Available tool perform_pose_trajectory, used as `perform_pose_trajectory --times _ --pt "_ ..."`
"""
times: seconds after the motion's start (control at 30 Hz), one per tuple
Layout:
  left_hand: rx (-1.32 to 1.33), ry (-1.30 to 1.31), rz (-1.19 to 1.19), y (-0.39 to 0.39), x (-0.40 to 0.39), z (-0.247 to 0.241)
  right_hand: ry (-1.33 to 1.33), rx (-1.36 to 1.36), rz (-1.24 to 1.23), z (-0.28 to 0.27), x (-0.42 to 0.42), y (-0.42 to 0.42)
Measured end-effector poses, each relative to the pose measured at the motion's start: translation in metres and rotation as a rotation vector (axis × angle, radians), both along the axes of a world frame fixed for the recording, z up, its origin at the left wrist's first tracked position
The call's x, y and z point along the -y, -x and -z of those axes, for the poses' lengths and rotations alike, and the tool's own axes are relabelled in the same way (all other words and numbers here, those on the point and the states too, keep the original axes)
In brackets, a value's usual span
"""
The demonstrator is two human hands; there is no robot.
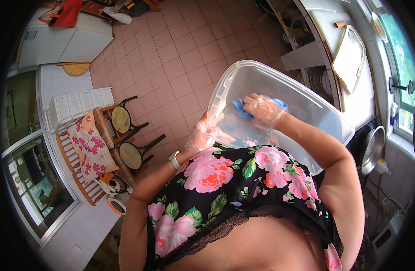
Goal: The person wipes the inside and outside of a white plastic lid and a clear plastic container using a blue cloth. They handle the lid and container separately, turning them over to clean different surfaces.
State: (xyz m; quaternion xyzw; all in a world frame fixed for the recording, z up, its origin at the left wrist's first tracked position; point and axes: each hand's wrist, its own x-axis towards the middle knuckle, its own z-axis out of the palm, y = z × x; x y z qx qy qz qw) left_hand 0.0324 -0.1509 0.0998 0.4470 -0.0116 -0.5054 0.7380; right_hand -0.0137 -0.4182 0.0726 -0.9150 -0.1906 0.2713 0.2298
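Observation:
A large translucent plastic storage box (321,96) is tilted in front of my body, its open side facing me. My left hand (204,134), in a clear disposable glove, grips the box at its left rim. Inside the box, my right hand (262,108), also gloved in clear plastic, presses a blue cloth (242,109) against the wall. Part of the cloth shows on both sides of that hand; the rest is covered by it. The lower edge of the box is hidden behind my flowered top.
A white box lid (350,57) lies on the counter (366,96) at right, near a metal basin (373,150). At left are two round-seated stools (130,155), a wooden bench (65,152) with a floral cushion (92,145), and a white drawer unit (82,105). Pink tiles (166,64) cover the floor.

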Motion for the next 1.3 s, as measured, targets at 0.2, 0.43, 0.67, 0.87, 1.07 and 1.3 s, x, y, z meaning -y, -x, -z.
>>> perform_pose_trajectory --times 0.2,0.43,0.67,0.87,1.07,1.3 --pt "0.074 -0.149 -0.097 0.002 0.0 0.0 0.366 -0.153 -0.017 0.009 0.072 0.064" --pt "0.08 -0.111 -0.269 0.0 0.004 -0.011 0.203 -0.206 0.513 0.003 0.052 0.077" --pt "0.091 -0.225 -0.29 -0.002 -0.01 0.029 -0.786 0.114 0.538 0.003 -0.061 0.009" --pt "0.089 -0.282 -0.284 -0.015 -0.008 0.017 -0.512 0.091 0.247 0.002 0.007 0.066" --pt "0.244 -0.41 -0.362 -0.036 -0.017 0.001 0.033 -0.163 0.968 -0.114 0.111 0.087" --pt "0.086 -0.352 -0.237 -0.064 -0.02 -0.002 -0.085 -0.405 1.105 -0.074 0.145 0.055"
